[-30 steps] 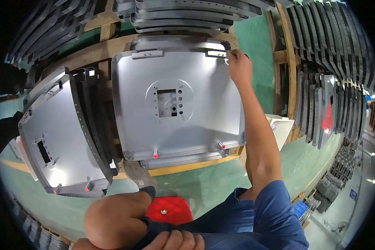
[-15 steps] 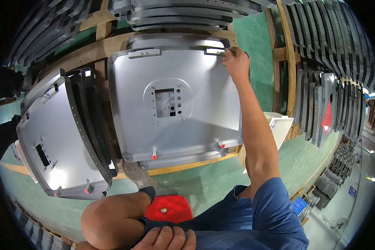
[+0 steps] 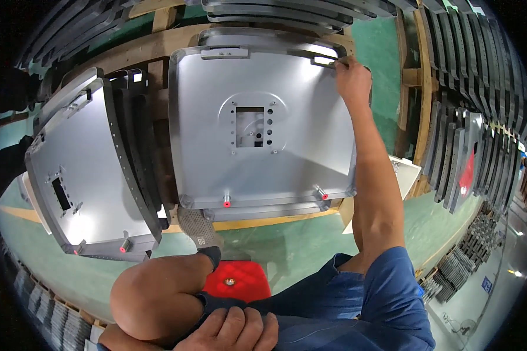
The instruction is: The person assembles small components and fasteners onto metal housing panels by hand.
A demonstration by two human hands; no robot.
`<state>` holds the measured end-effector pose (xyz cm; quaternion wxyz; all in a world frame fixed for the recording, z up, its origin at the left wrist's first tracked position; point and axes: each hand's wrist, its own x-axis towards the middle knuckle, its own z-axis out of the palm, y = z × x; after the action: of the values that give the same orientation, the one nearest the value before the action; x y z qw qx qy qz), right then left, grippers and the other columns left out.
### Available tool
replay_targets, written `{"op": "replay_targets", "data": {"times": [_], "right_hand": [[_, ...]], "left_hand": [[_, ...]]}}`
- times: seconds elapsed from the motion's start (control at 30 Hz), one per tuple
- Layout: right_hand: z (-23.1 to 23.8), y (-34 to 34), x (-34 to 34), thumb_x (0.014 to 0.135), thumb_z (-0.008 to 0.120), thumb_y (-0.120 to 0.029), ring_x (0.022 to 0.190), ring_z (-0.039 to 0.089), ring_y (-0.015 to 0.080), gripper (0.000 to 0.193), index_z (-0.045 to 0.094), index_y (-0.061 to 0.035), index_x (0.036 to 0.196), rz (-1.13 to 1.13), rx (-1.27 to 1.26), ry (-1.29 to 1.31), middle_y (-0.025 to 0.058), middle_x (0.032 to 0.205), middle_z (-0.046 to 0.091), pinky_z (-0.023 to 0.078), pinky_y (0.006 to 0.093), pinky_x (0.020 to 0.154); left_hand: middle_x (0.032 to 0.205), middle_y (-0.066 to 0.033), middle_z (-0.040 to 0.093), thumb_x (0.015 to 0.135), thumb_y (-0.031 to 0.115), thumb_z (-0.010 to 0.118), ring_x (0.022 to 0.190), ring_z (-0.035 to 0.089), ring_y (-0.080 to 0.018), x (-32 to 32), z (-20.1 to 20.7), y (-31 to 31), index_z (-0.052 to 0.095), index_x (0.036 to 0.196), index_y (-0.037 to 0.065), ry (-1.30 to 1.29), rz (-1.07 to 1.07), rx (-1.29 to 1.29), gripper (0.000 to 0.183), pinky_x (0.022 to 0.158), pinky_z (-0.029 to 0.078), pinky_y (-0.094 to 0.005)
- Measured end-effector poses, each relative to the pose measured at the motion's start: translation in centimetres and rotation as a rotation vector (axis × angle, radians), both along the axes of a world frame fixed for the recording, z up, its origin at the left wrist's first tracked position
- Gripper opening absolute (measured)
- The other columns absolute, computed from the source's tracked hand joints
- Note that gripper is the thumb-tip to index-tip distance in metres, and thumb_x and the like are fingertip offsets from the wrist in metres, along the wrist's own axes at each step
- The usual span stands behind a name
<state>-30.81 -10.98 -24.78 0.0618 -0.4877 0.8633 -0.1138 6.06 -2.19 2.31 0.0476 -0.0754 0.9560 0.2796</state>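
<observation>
In front of me stands a grey sheet-metal panel (image 3: 216, 164) with a rectangular cutout, turned-up edges and two red-tipped posts along its near edge. My right hand (image 3: 353, 82) is at the panel's far right corner. Its fingers are pinched together at the end of a small metal bracket (image 3: 324, 61); whatever sits between them is hidden. A matching bracket (image 3: 224, 53) lies along the far edge to the left. My left hand (image 3: 234, 330) rests on my lap, fingers loosely bent and slightly apart, holding nothing.
Similar panels (image 3: 82, 169) lean together at the left. Wooden pallet beams (image 3: 158, 70) run beneath, and stacked metal parts (image 3: 480, 76) stand on the right. A red stool (image 3: 235, 281) is below my legs. A cream-coloured box (image 3: 405, 175) sits beyond my right forearm.
My view has shifted, so the panel appears higher and further right. The right hand stays pinched at the same corner bracket; the left hand remains on my lap.
</observation>
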Motion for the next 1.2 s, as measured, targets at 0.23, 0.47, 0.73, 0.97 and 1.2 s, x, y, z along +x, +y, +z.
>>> {"op": "replay_targets", "data": {"times": [0.23, 0.47, 0.73, 0.97, 1.2], "right_hand": [[-1.2, -0.4, 0.6, 0.081, 0.056, -0.024, 0.084, 0.058, 0.0395, 0.024, 0.060, -0.0033, 0.092, -0.092, -0.049, -0.061, 0.0213, 0.086, 0.062, 0.045, 0.0458, 0.075], [4.3, 3.4, -3.3, 0.082, 0.054, -0.028, 0.081, 0.058, 0.0403, 0.027, 0.060, -0.0048, 0.094, 0.090, -0.008, -0.029, 0.0214, 0.084, 0.062, 0.046, 0.0434, 0.070], [-0.8, 34.3, -18.3, 0.076, 0.050, -0.027, 0.084, 0.059, 0.0386, 0.029, 0.065, -0.0048, 0.087, -0.587, 0.314, 0.028, 0.0223, 0.086, 0.062, 0.046, 0.0449, 0.075], [-11.0, 43.4, -10.5, 0.069, 0.061, -0.026, 0.097, 0.056, 0.0374, 0.054, 0.050, -0.0029, 0.117, -0.696, 0.296, -0.558, 0.0246, 0.105, 0.058, 0.043, 0.0383, 0.084], [-14.0, 43.7, -8.0, 0.073, 0.058, -0.032, 0.091, 0.056, 0.0369, 0.044, 0.058, 0.0026, 0.100, -0.821, 0.290, -0.836, 0.0228, 0.099, 0.060, 0.043, 0.0395, 0.078]], "left_hand": [[0.101, -0.0188, 0.055, 0.078, 0.017, 0.042, 0.096, 0.054, -0.0271, 1.7, -2.0, 5.1, 0.045, 0.118, -0.003, 0.218, 0.428, 0.073, 0.045, 0.087, 0.044, -0.0353], [0.107, -0.0183, 0.053, 0.079, 0.016, 0.042, 0.099, 0.053, -0.0272, -0.6, 1.1, 0.3, 0.045, 0.119, -0.001, -0.256, -0.137, 0.173, 0.044, 0.090, 0.041, -0.0350], [0.104, -0.0145, 0.055, 0.078, 0.011, 0.048, 0.093, 0.055, -0.0293, -4.0, 0.6, 1.4, 0.047, 0.117, 0.003, -0.320, -0.090, 0.175, 0.040, 0.079, 0.045, -0.0344], [0.088, -0.0113, 0.055, 0.069, 0.011, 0.059, 0.084, 0.053, -0.0299, -7.7, -2.5, 4.2, 0.053, 0.101, 0.004, -0.687, 0.142, -0.001, 0.033, 0.066, 0.045, -0.0385], [0.088, -0.0134, 0.054, 0.075, 0.008, 0.057, 0.087, 0.052, -0.0326, -8.0, -3.3, 5.4, 0.051, 0.105, 0.005, -0.706, 0.233, 0.034, 0.031, 0.071, 0.043, -0.0413]]}}
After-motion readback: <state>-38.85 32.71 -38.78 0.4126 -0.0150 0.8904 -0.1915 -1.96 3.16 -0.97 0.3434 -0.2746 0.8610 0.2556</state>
